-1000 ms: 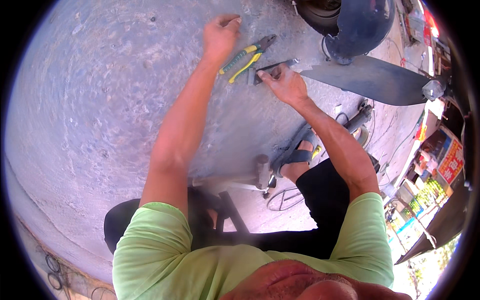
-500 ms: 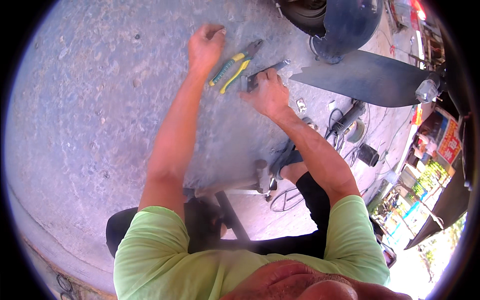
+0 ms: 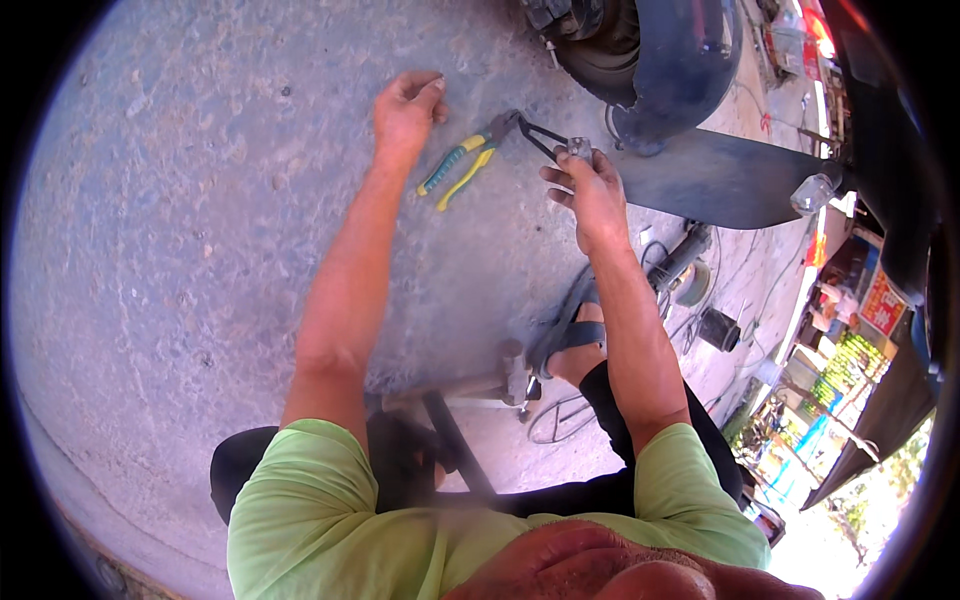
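My right hand (image 3: 598, 198) grips a dark metal piece (image 3: 540, 136) with two narrow black bars and a greyish block at the fingers. Its far end comes close to the jaws of the pliers (image 3: 462, 160); I cannot tell if they touch. The pliers, with green and yellow handles, lie slightly spread on the concrete. To their left, my left hand (image 3: 408, 112) hovers with thumb and fingers pinched together. Whatever is between those fingertips, if anything, is too small to make out.
At the top right stands a wheel (image 3: 605, 50) under a dark fender (image 3: 690, 70), beside a flat dark panel (image 3: 720, 180). A hammer (image 3: 515, 370) is near my knees. An angle grinder (image 3: 680, 262), cables and a black cup-shaped thing (image 3: 718, 330) are on the right.
My right hand has lifted the dark metal piece off the concrete, moved right and turned it. My left hand has come slightly nearer, its fingers still pinched.
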`<action>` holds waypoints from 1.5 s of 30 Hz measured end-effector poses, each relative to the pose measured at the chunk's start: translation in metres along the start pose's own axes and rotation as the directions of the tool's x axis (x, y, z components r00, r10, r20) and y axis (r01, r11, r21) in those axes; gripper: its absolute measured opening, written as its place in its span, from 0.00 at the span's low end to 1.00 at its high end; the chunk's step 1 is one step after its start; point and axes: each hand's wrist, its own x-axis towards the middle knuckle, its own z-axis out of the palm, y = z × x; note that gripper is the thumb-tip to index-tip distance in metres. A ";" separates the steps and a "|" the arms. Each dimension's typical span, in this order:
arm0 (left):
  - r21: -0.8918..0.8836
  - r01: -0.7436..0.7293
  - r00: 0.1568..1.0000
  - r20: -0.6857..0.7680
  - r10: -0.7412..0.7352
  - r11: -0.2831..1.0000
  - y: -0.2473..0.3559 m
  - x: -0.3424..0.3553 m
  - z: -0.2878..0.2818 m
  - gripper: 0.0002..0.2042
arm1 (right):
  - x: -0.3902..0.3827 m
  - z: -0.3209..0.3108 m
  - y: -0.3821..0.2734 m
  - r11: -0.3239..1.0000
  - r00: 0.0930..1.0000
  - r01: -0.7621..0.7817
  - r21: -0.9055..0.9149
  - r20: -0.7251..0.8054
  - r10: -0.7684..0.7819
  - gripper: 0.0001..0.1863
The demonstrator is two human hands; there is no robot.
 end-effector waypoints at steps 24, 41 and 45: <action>0.271 -0.455 0.889 0.084 0.450 0.848 0.101 0.030 0.076 0.13 | 0.047 0.003 -0.003 0.807 0.807 0.557 0.196 0.105 -0.582 0.14; 0.299 -0.424 0.905 0.101 0.414 0.855 0.104 0.037 0.094 0.12 | 0.063 -0.005 0.011 0.719 0.715 0.680 0.143 0.087 -0.693 0.13; 0.154 -0.300 0.953 0.083 0.290 0.941 0.101 0.042 0.099 0.11 | 0.066 -0.006 0.010 0.696 0.690 0.710 0.104 0.089 -0.718 0.12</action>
